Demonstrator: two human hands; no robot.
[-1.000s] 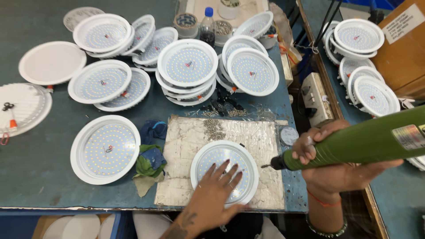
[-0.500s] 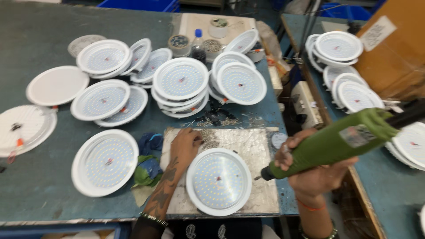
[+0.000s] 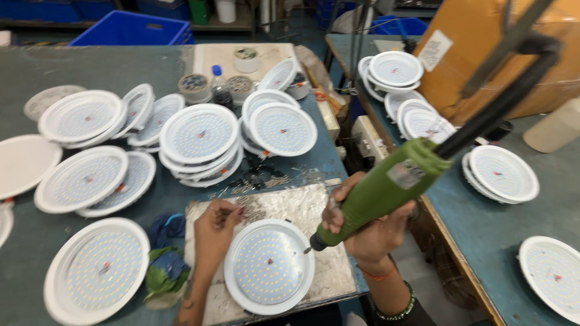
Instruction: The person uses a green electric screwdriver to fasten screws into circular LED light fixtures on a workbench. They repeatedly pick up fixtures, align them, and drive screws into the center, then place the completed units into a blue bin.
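Reaching onto the metal work plate (image 3: 284, 208), the left hand (image 3: 214, 232) now pinches at the small screws (image 3: 254, 210) heaped there; half a second ago it lay flatter on the plate. The round white LED panel (image 3: 269, 265) lies near the surface's front edge, just beside that hand. The right hand (image 3: 368, 232) keeps its grip wrapped round the green electric screwdriver (image 3: 386, 190), whose tip now touches the panel's right rim.
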